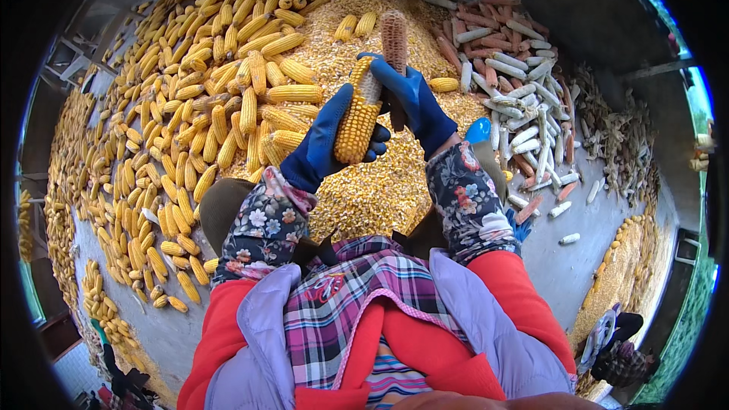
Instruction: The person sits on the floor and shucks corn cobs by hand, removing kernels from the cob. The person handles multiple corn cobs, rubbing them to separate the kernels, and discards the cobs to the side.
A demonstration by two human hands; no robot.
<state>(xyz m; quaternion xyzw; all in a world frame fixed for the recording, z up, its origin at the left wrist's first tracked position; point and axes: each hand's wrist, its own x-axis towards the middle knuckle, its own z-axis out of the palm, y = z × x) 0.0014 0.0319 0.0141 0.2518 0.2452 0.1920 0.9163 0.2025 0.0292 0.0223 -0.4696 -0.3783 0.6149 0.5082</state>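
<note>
My left hand (324, 142), in a blue glove, grips a partly shelled yellow corn ear (357, 132) from below. Part of that ear's upper side is bare, showing the pale cob, while kernels stay on the lower end and along the left edge. In my right hand (416, 94), also gloved in blue, is a stripped reddish corncob (394, 40), held upright against the ear. The right thumb area touches the ear's upper part. Beneath both hands spreads a heap of loose corn kernels (364, 199).
Whole yellow corn ears (228, 68) are piled on the left. Bare cobs (524, 80) lie to the right, with dry husks (615, 131) beyond. A blue plastic object (478, 130) is beside my right knee. Other people (618, 347) are at the lower right and lower left edges.
</note>
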